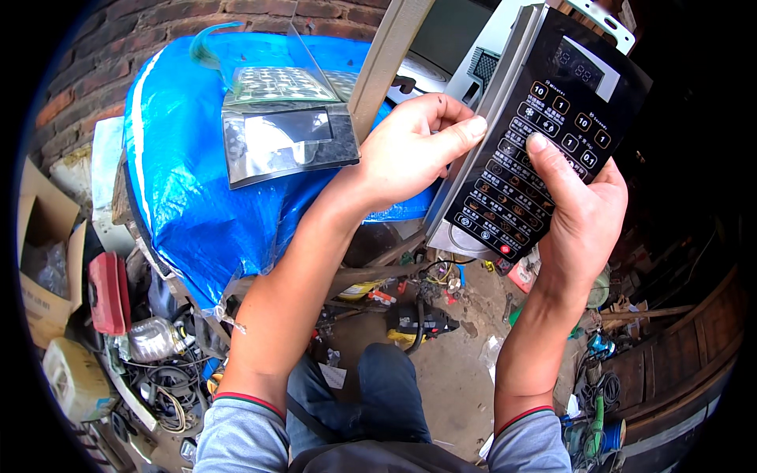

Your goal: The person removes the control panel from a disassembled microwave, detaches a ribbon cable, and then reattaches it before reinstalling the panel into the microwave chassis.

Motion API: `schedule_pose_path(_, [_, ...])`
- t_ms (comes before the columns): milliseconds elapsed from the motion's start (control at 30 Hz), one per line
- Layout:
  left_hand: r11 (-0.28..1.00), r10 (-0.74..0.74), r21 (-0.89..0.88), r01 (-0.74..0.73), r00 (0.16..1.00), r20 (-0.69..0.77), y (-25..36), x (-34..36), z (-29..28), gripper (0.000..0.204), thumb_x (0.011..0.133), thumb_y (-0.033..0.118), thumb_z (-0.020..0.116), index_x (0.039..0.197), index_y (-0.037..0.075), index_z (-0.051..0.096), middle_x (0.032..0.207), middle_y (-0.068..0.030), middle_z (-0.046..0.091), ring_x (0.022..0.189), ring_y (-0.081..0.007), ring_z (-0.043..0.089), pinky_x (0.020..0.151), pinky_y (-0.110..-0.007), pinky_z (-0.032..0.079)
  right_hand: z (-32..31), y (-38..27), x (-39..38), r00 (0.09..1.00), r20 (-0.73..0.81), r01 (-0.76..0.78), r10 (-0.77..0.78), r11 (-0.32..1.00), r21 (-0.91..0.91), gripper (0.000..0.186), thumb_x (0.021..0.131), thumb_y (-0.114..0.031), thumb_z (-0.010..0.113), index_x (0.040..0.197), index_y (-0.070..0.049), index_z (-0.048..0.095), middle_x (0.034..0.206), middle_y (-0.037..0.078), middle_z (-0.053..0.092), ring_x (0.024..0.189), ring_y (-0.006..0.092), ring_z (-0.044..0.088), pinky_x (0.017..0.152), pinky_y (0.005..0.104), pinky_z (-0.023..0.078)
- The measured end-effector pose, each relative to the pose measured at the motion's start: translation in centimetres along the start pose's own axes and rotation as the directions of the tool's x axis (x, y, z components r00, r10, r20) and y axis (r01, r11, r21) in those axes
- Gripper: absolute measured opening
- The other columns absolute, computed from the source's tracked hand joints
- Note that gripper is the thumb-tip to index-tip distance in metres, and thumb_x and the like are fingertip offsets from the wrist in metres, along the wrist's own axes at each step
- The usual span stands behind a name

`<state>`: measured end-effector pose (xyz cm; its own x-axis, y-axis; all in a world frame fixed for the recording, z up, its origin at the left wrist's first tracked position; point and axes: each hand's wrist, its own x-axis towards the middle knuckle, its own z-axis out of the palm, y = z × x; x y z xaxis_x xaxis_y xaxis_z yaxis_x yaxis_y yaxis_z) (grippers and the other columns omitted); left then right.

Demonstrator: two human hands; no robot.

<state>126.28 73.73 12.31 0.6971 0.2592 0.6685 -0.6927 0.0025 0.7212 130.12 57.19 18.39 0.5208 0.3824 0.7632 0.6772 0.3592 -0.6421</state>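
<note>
A black microwave control panel [512,177], with rows of printed keys and a display window near its top, is tilted in front of me at the upper right. My right hand [579,205] grips its right side, thumb flat on the key face and fingers behind the edge. At the panel's silver left edge, my left hand [418,146] has thumb and forefinger pinched together; whatever lies between them is hidden. Left of that hand, a dark curved film piece [292,142] with a pale window rests on blue tarp, beside a clear sheet [276,83] with a printed pattern.
The blue tarp [181,189] drapes over a raised surface by a brick wall [87,59]. A tan frame bar [386,63] stands near the panel. Cardboard box [47,252], red case [109,292], plastic jug [75,378] and tangled cables [169,402] crowd the left floor. Boards [678,355] lean at right.
</note>
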Motion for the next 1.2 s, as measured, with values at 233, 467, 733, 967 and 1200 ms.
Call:
schedule_pose_path(233, [1.000,-0.007,0.013,0.007,1.000,-0.015,-0.02,0.01,0.03,0.032,0.097,0.026,0.060,0.112,-0.002,0.059,0.091,-0.0021,0.063,0.074,-0.0072,0.054,0.066,-0.022,0.046,0.20,0.02,-0.11,1.000,-0.012,-0.003,0.003,1.000,-0.021,0.019,0.083,0.000,0.072,0.101,0.004,0.067,0.093,0.008,0.072,0.077,0.0106,0.066,0.074,0.0244,0.053])
schedule_pose_path(467, [1.000,-0.003,0.025,0.004,1.000,-0.018,0.04,-0.02,0.01,0.030,0.097,0.025,0.060,0.111,-0.002,0.059,0.090,-0.0018,0.062,0.073,-0.0074,0.053,0.067,-0.023,0.045,0.46,-0.14,-0.25,1.000,-0.022,-0.018,0.018,1.000,-0.006,0.019,0.084,0.000,0.071,0.102,0.005,0.066,0.092,0.008,0.072,0.077,0.0112,0.066,0.074,0.0252,0.053])
schedule_pose_path(733, [1.000,-0.022,-0.008,0.022,1.000,-0.014,0.19,-0.24,0.25,0.030,0.097,0.026,0.061,0.111,0.000,0.055,0.091,-0.0021,0.060,0.075,-0.0074,0.054,0.067,-0.023,0.045,0.28,0.00,-0.23,1.000,-0.003,-0.001,0.001,1.000,-0.006,0.019,0.084,0.003,0.068,0.103,0.004,0.066,0.093,0.006,0.070,0.079,0.0099,0.064,0.074,0.0253,0.052])
schedule_pose_path(967, [0.998,0.005,-0.059,-0.007,1.000,-0.025,-0.38,-0.16,0.17,0.031,0.097,0.024,0.061,0.114,0.000,0.052,0.094,-0.0030,0.058,0.079,-0.0084,0.055,0.066,-0.024,0.046,0.74,-0.12,-0.30,0.999,-0.032,-0.017,0.017,1.000,0.021,0.019,0.084,0.004,0.067,0.103,0.005,0.066,0.093,0.007,0.071,0.078,0.0104,0.065,0.074,0.0260,0.053])
schedule_pose_path(1200, [1.000,0.026,-0.006,-0.027,0.999,-0.031,-0.50,-0.16,0.09,0.030,0.099,0.024,0.059,0.117,0.003,0.048,0.093,-0.0026,0.059,0.078,-0.0086,0.054,0.067,-0.025,0.044,0.73,-0.19,-0.26,0.999,-0.030,-0.031,0.030,1.000,-0.001,0.019,0.084,0.003,0.067,0.103,0.005,0.066,0.095,0.008,0.071,0.079,0.0106,0.066,0.074,0.0261,0.053])
